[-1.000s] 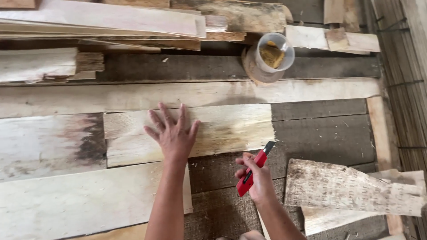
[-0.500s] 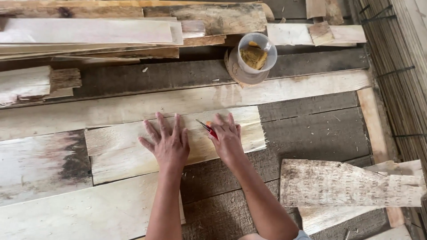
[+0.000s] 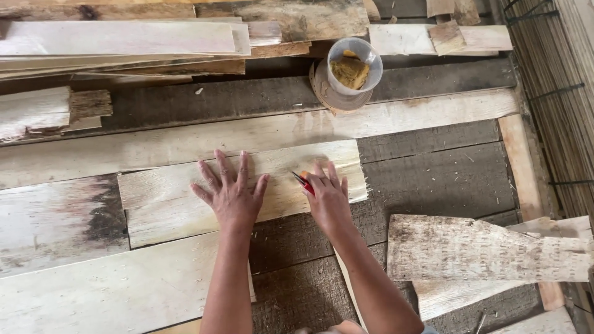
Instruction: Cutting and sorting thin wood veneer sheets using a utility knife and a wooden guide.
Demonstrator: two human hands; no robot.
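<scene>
1. Head view: pale, rough-grained rectangular wooden sheet [image 3: 179, 198] lies flat on dark planks, long axis left-right.
2. Left hand [image 3: 230, 196] presses it, fingers spread, holding nothing.
3. Right hand [image 3: 327, 199] pins a red-handled cutter [image 3: 302, 182] against it.

We see a dark, weathered plank floor [image 3: 433, 179]. On it lie pale thin wood sheets [image 3: 185, 198] and a clear plastic cup [image 3: 352, 68].

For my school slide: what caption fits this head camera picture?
Left hand flat on a pale wood sheet; right hand holds a red cutter.
</scene>
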